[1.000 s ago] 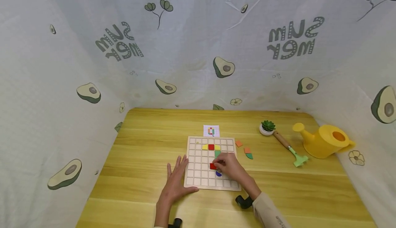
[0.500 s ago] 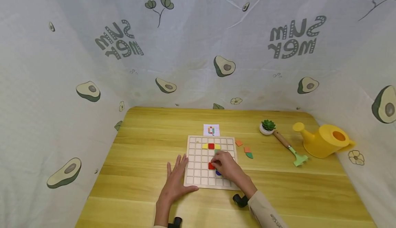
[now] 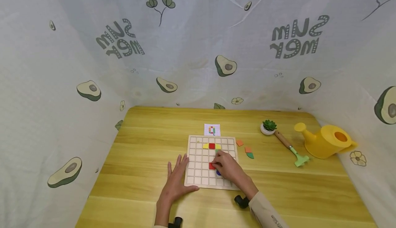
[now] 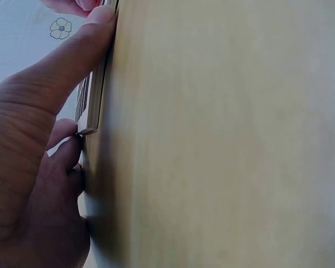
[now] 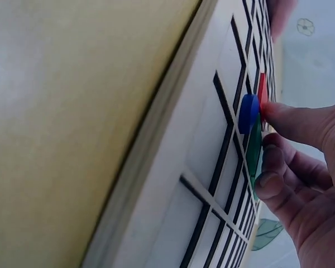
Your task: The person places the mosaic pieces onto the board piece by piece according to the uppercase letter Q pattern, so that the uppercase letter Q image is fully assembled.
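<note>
A wooden grid board (image 3: 196,179) lies on the table, with a blue rounded tile (image 5: 248,114), green tiles (image 5: 254,151), yellow tiles (image 3: 205,146) and a red square (image 3: 211,146) on it. My left hand (image 3: 175,183) rests at the board's front left corner, fingers spread along the left side and thumb on the front edge. Over the middle of the board, my right hand (image 3: 228,165) pinches a second red square tile (image 5: 262,89) just behind the blue one. The thumb touches this red tile in the right wrist view; the hand partly hides the green tiles in the head view.
A pattern card (image 3: 212,129) lies behind the board. To the right are two orange tiles (image 3: 239,143) and a green quarter-round tile (image 3: 250,155). Farther right stand a potted succulent (image 3: 268,127), a small garden rake (image 3: 292,149) and a yellow watering can (image 3: 325,142).
My right hand has shifted slightly left with the red tile, which now sits a little farther left in the grid. The left hand keeps its place on the board.
</note>
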Motion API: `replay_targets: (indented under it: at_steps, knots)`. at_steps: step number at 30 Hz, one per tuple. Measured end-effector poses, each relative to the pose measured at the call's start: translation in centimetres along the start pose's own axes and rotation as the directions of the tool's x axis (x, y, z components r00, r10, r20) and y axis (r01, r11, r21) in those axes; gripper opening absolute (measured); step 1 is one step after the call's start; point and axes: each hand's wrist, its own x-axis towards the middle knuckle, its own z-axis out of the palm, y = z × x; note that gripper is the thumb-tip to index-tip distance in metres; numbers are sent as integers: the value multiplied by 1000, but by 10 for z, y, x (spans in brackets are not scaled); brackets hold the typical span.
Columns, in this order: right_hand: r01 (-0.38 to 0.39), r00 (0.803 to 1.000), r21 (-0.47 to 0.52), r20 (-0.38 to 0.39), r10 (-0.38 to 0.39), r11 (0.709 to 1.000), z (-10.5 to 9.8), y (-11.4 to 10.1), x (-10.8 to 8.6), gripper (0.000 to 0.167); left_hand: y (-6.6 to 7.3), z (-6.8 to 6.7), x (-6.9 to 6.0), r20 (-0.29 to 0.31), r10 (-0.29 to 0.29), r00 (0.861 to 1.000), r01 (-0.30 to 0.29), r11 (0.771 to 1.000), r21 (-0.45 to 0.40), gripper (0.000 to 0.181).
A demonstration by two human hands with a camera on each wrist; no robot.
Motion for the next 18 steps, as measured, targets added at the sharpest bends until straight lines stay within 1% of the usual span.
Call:
replay_targets:
  at_steps: [3, 7, 10, 12, 15, 18]
  knots:
    - [-10, 1000, -39, -4, 10, 999, 0, -3, -2, 7, 0, -1, 1, 2, -6, 1000, 6, 1000, 4, 119]
    - [-1, 1000, -66, -4, 1, 998, 0, -8, -1, 7, 1, -2, 1, -2, -21, 1000, 21, 1000, 8, 118]
    - [4, 1000, -91, -3, -5, 996, 0, -11, 1, 7, 1, -2, 0, 5, -32, 999, 32, 999, 10, 119]
    - [1, 1000, -107, -4, -2, 994, 0, -11, 2, 7, 1, -2, 1, 7, -29, 1000, 29, 1000, 11, 119]
    - [-6, 1000, -115, -15, 4, 993, 0, -10, 1, 9, 1, -1, 1, 15, -36, 999, 36, 999, 8, 120]
    - [-12, 999, -100, -36, 8, 995, -2, -6, -2, 15, 0, 0, 2, 23, -45, 999, 45, 999, 10, 120]
